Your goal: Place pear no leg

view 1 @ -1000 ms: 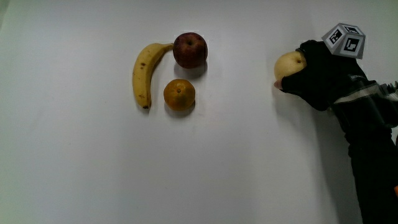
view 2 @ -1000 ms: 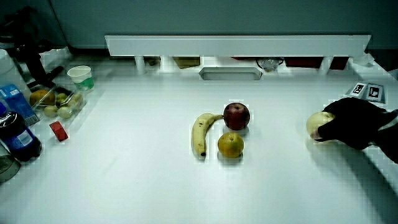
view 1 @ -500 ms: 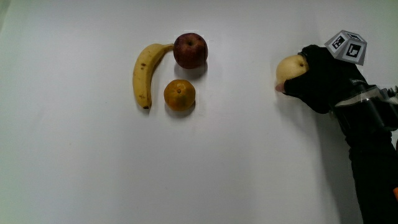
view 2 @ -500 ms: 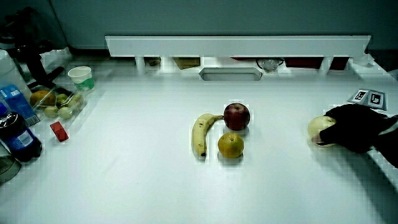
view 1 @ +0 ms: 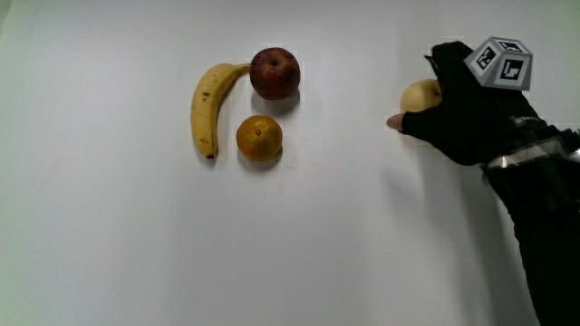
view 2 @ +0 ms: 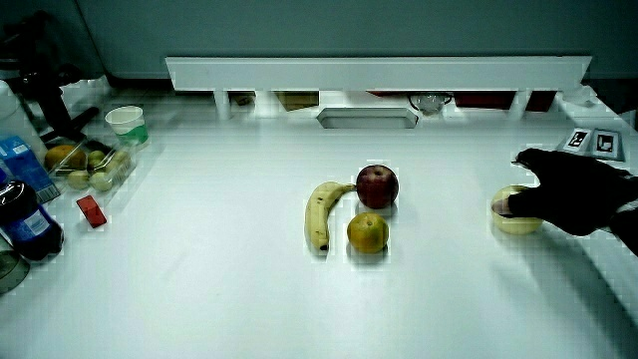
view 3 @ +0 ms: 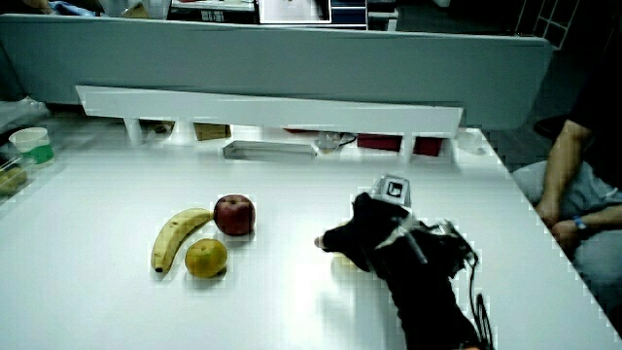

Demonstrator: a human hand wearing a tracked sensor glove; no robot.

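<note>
A pale yellow pear point(view 1: 419, 94) lies on the white table point(view 1: 317, 235), well apart from the other fruit. The black-gloved hand point(view 1: 462, 109) with its patterned cube point(view 1: 501, 62) hovers just over the pear, fingers spread and lifted off it. In a side view the pear point(view 2: 516, 221) rests on the table under the raised hand point(view 2: 568, 189). In a side view from another angle the hand point(view 3: 374, 238) hides nearly all of the pear point(view 3: 343, 261).
A banana point(view 1: 207, 109), a red apple point(view 1: 275, 72) and an orange point(view 1: 259, 139) sit together mid-table. At the table's edge stand a dark bottle point(view 2: 30, 224), a cup point(view 2: 127, 122), a tray of small fruit point(view 2: 85, 165) and a red item point(view 2: 92, 210). A low partition point(view 2: 379, 72) borders the table.
The fingers, wrapped round the pear before, have opened and lifted; the pear stays on the table. The other fruit has not moved.
</note>
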